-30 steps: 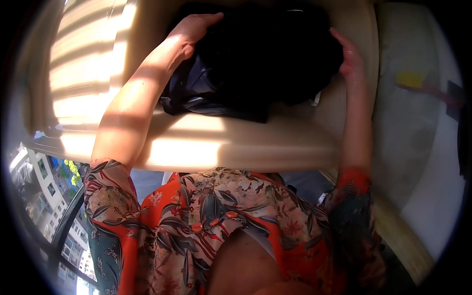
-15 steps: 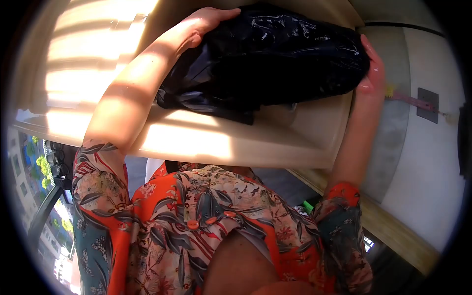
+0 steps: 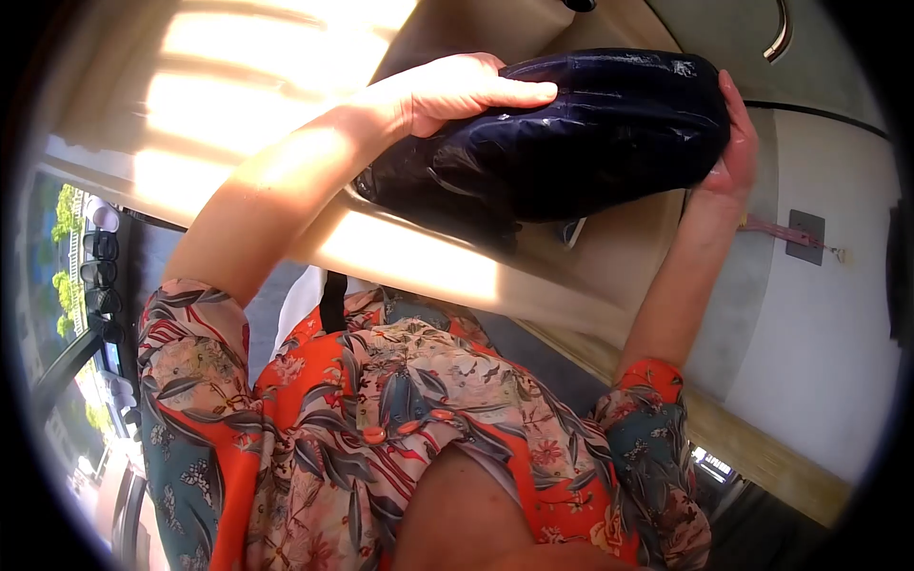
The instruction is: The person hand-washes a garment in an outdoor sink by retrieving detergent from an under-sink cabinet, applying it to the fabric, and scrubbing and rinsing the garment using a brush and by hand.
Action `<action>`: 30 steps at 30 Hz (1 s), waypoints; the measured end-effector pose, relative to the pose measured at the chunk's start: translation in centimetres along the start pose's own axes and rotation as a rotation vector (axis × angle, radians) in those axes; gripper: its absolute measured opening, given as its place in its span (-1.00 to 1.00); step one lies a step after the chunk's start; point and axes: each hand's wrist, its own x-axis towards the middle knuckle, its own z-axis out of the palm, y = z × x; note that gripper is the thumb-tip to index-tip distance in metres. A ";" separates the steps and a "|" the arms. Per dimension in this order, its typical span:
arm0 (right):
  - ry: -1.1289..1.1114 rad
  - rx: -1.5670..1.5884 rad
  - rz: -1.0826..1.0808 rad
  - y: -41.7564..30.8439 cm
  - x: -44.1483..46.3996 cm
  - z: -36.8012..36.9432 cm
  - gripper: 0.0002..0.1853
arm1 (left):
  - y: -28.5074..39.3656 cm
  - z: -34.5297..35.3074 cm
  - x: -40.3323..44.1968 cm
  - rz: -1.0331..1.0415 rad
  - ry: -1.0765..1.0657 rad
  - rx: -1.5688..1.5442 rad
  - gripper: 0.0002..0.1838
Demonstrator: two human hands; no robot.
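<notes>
A wet, shiny dark navy piece of cloth (image 3: pixel 609 133), probably a garment, is stretched bulging between my two hands above a beige laundry sink (image 3: pixel 409 252). My left hand (image 3: pixel 462 93) grips its left upper part, with the thumb lying along the top. At the far right end my right hand (image 3: pixel 735 143) holds the cloth, its fingers behind and partly hidden. Loose dark folds hang down on the left over the sink's near rim. Both forearms reach over that rim.
A sunlit washboard-like ribbed slope (image 3: pixel 257 76) forms the sink's left side. A metal faucet (image 3: pixel 781 33) curves at the upper right. On the white wall, a pink strap (image 3: pixel 776 228) hangs by a grey plate (image 3: pixel 806 236). Several dark round objects (image 3: pixel 100 276) line the window at left.
My left hand has moved right and inward over the cloth, its thumb now on top. The cloth looks more rounded and sits slightly further right. The camera view has tilted.
</notes>
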 end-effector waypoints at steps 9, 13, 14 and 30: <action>-0.018 0.097 0.044 3.6 4.8 -2.2 -0.69 | -0.7 -3.8 -1.4 -0.125 0.174 -0.511 -0.60; -0.093 0.088 0.059 3.0 3.9 -2.1 -0.67 | -0.5 -3.1 -1.0 -0.118 0.118 -0.517 -0.53; -0.103 0.092 0.058 3.0 3.8 -2.3 -0.66 | -0.3 -2.7 -1.1 -0.108 0.135 -0.498 -0.53; -0.144 0.155 0.030 1.4 1.6 -4.4 -0.66 | 0.5 0.7 0.5 -0.046 -0.245 -0.629 -0.54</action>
